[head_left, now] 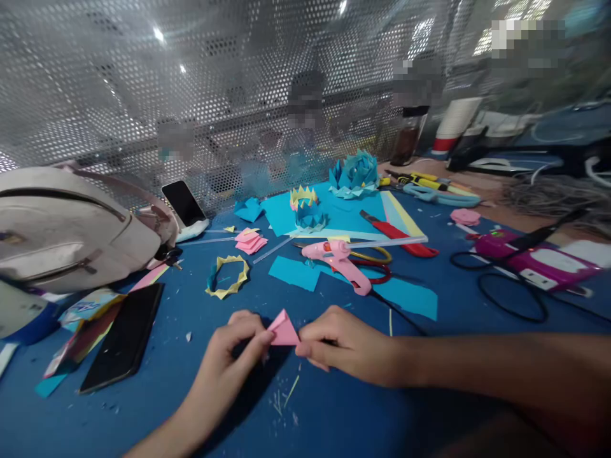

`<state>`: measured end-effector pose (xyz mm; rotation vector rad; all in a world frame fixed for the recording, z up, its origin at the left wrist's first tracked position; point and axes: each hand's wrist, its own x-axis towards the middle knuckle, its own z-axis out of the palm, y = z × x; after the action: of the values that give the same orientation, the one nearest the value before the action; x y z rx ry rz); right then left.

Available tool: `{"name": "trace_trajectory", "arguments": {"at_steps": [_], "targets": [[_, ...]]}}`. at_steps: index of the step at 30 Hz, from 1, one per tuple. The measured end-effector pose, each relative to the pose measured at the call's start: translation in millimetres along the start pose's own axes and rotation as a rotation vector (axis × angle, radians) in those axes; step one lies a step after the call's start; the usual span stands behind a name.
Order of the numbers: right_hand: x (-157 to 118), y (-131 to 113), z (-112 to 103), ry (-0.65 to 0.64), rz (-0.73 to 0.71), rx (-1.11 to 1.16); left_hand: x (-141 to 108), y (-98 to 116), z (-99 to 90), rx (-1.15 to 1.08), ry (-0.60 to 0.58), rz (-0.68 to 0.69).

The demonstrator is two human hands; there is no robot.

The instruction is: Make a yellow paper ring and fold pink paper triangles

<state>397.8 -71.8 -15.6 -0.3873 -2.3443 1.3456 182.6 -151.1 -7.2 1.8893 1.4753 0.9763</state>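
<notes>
**Folded pink paper pinched between two hands**

The small piece, folded to a pointed triangle, was at the lower centre of the frame, above the blue table. The left hand gripped its left edge between thumb and fingers; the right hand pinched its right corner the same way. The hands stood slightly apart, joined only by the paper.

Just above the right hand, right of centre, a pink glue gun lay on its side near cut blue paper pieces. A yellow-and-blue zigzag ring sat left of centre, with a stack of pink paper squares above and to its right. A many-pointed blue paper flower rested at the upper right of centre. A pale bag filled the left edge, a dark phone lay at the lower left, and a magenta power strip occupied the right side.
</notes>
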Motion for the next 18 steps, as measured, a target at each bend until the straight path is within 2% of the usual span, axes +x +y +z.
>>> {"name": "trace_trajectory", "arguments": {"at_steps": [2, 5, 8, 11, 13, 15, 18], "targets": [[-0.6, -1.5, -0.7, -0.009, 0.0, 0.009, 8.6, -4.9, -19.2, 0.074, 0.021, -0.003], [-1.8, -4.6, -1.7, -0.028, -0.02, 0.022, 23.7, -19.1, -57.2, 0.204, -0.021, -0.001], [-3.2, -6.3, -1.6, -0.042, -0.017, 0.022, 34.0, -38.1, -94.4, 0.334, -0.147, -0.039], [-4.2, -6.9, -1.2, -0.054, -0.01, 0.011, 40.6, -53.0, -122.2, 0.459, -0.294, -0.054], [-4.4, -7.0, -1.0, -0.059, -0.013, 0.0, 48.8, -57.1, -135.1, 0.567, -0.315, -0.054], [-4.2, -7.0, -1.0, -0.06, -0.013, -0.008, 63.6, -56.8, -142.6, 0.698, -0.246, -0.045], [-3.8, -7.2, -1.2, -0.055, -0.016, -0.006, 97.4, -53.2, -138.9, 0.849, -0.142, 0.012]]}}
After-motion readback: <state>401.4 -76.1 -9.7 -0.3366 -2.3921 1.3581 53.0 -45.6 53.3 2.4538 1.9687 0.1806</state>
